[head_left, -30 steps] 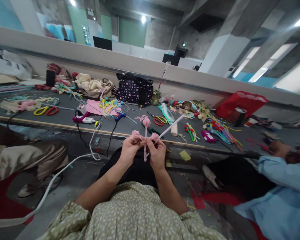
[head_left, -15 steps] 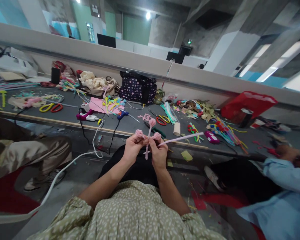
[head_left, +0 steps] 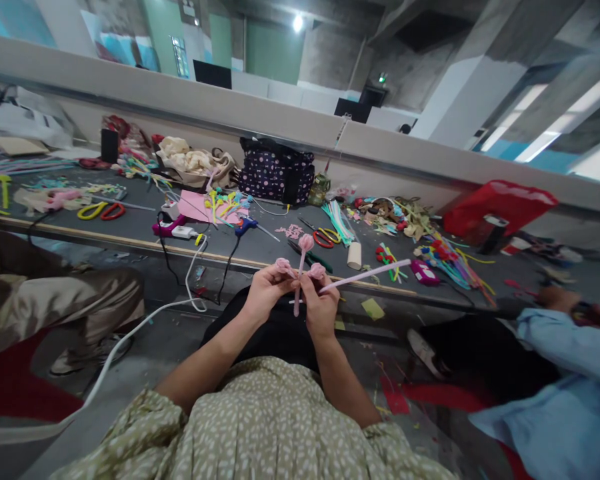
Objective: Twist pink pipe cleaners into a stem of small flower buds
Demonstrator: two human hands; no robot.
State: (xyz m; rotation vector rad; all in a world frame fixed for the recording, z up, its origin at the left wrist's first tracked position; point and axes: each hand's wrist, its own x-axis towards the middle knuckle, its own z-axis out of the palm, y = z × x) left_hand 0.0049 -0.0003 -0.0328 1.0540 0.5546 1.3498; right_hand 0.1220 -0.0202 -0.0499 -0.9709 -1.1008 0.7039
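A pink pipe-cleaner flower [head_left: 301, 267] with three curled buds is held upright in front of my body. My left hand [head_left: 264, 293] pinches its left bud and stem. My right hand [head_left: 321, 307] grips the stem on the right side, and a long loose pink pipe cleaner [head_left: 365, 275] sticks out from it toward the right. Both hands are pressed close together below the edge of the dark workbench [head_left: 260, 250].
The workbench carries scissors [head_left: 321, 238], a blue glue gun [head_left: 243, 228], a pink sheet [head_left: 200, 208], a spotted bag [head_left: 276, 177], a red bag [head_left: 495, 207] and heaps of coloured pipe cleaners [head_left: 445, 257]. One person sits left [head_left: 55, 300], another in blue [head_left: 565, 373] right.
The loose pipe cleaner has swung down from pointing up-right to lying nearly level toward the right. My hands stay on the flower, shifted slightly right.
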